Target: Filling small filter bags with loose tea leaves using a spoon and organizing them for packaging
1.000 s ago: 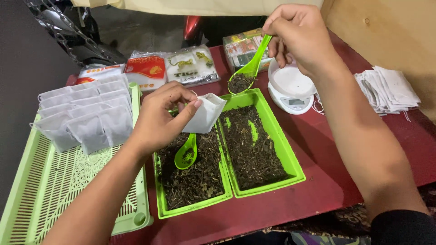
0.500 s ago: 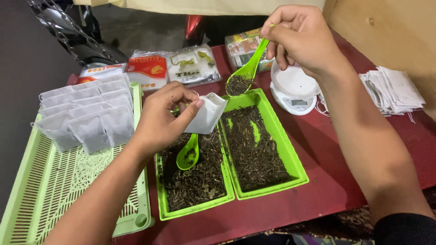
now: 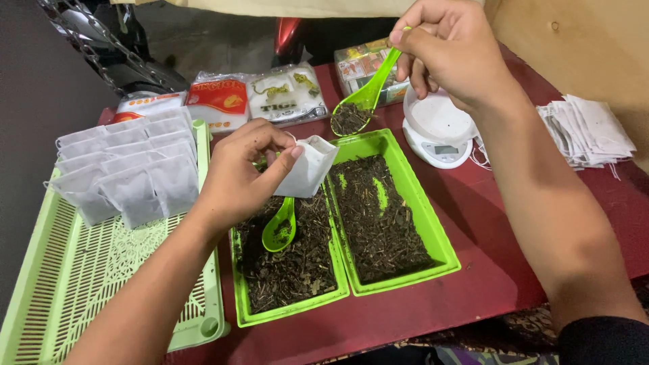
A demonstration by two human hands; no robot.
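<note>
While the left hand [image 3: 236, 179] pinches a small white filter bag [image 3: 307, 165] by its side, thumb and forefinger clamped on the paper w/ mouth up and open, the right hand [image 3: 449, 51] has its fingers closed round the handle of a green spoon [image 3: 368, 88]. The spoon's bowl carries a heap of dark dried leaf and hangs just above the far edge of the right green tray [image 3: 443, 250], a bit beyond the bag.

Landmark = right green tray. The bag sits over the tray's near-left corner, at the seam w/ the left green tray [image 3: 287, 311], where a 2nd green spoon [image 3: 278, 230] lies in the leaf. A white digital scale [image 3: 436, 135] stands just right of the tray's far end; a stack of empty bags [image 3: 591, 132] lies well right of it; filled bags [image 3: 125, 172] sit on a pale slotted tray [image 3: 88, 284] well to the left.

To do this step well, I'd judge:
- keep the spoon level, heap looks loose.
- bring the tip right to the bag's mouth, over a tray, so spill falls back in the leaf.
- hold the mouth wide w/ the pinch, don't crush it.
- tip slowly, tap if leaf clings.
</note>
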